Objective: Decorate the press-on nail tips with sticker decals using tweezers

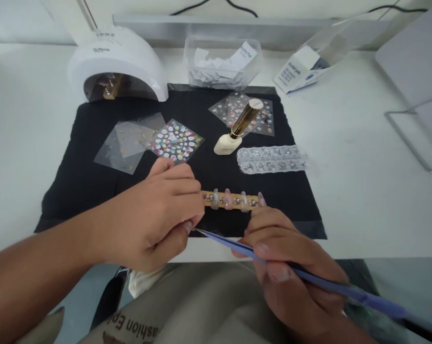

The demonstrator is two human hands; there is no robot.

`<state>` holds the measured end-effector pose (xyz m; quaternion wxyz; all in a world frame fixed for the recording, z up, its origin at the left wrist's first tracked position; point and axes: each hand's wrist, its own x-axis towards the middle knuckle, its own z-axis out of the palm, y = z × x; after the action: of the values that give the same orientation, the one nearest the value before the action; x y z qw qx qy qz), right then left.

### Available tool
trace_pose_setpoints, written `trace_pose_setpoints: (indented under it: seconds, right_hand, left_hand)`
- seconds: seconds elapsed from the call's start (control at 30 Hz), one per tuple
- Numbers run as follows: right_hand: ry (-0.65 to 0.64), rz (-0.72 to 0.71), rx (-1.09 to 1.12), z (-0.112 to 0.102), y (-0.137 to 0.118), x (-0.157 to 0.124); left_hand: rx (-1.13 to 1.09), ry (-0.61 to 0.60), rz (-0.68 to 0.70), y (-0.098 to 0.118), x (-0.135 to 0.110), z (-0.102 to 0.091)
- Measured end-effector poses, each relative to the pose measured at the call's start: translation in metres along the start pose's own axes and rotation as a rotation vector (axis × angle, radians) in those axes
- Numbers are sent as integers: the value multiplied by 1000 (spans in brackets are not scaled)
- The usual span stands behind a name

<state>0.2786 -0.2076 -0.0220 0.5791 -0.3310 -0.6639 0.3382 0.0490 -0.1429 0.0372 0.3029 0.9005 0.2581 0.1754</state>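
My right hand [294, 260] grips a pair of blue tweezers [225, 240], whose thin tips point left and reach my left thumb. Its upper fingers lie by the right end of a wooden strip [221, 197]. Several pale, glossy false nails [228, 199] stand across that strip on round metallic studs. My left hand [158, 215] is closed at the strip's left end and covers it. Thumb and forefinger press together at the tweezer tips; what they hold, if anything, is hidden.
A black mat [87, 191] carries sticker sheets [176, 141], a cream polish bottle [228, 143] with a gold cap, and a clear compartment case [273, 160]. Behind stand a white nail lamp [130, 57], a clear tub of packets [223, 79] and an alcohol pad box [298, 71].
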Motion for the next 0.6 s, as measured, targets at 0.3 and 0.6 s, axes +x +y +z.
trace_pose_setpoints:
  seconds: [0.3, 0.6]
  right_hand:
    - [30, 12, 10, 2, 0, 1]
    - [51, 81, 24, -9, -5, 1]
  left_hand:
    - [-3, 15, 10, -2, 0, 1]
    - [-1, 137, -5, -7, -4, -3]
